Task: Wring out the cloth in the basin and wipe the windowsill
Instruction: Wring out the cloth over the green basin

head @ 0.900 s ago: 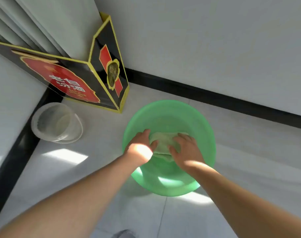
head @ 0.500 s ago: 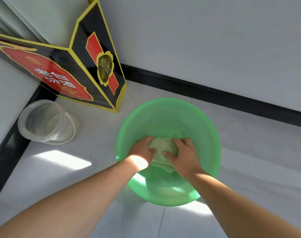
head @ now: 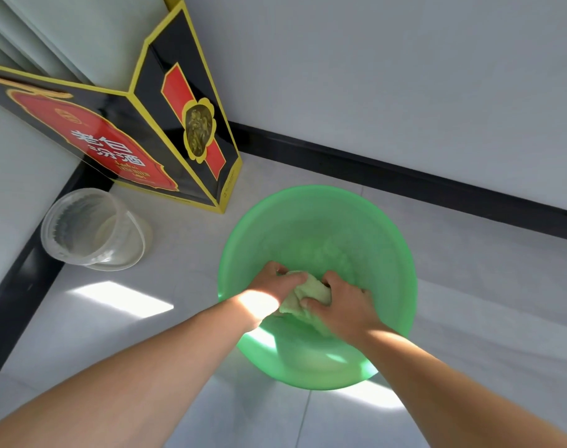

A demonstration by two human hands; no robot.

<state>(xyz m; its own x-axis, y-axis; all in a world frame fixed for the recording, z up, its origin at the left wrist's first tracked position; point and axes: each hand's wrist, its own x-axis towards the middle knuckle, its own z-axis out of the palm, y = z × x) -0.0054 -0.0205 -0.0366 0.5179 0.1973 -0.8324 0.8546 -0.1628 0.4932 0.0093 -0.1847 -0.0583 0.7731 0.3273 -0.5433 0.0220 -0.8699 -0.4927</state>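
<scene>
A green plastic basin (head: 311, 202) stands on the pale tiled floor. Inside it a pale green cloth (head: 311, 294) is bunched into a wad between both hands. My left hand (head: 272, 287) grips the cloth's left end with curled fingers. My right hand (head: 343, 300) grips its right end, thumb and fingers wrapped round it. Most of the cloth is hidden under the hands. No windowsill is in view.
A black, red and yellow carton (head: 152, 134) leans in the corner at upper left. A clear plastic tub (head: 88, 231) lies beside it on the floor. A black skirting board (head: 405, 179) runs along the white wall behind the basin.
The cloth lay spread under flat fingers; both hands have since gathered it into a tight wad and closed round it. The view has shifted a little.
</scene>
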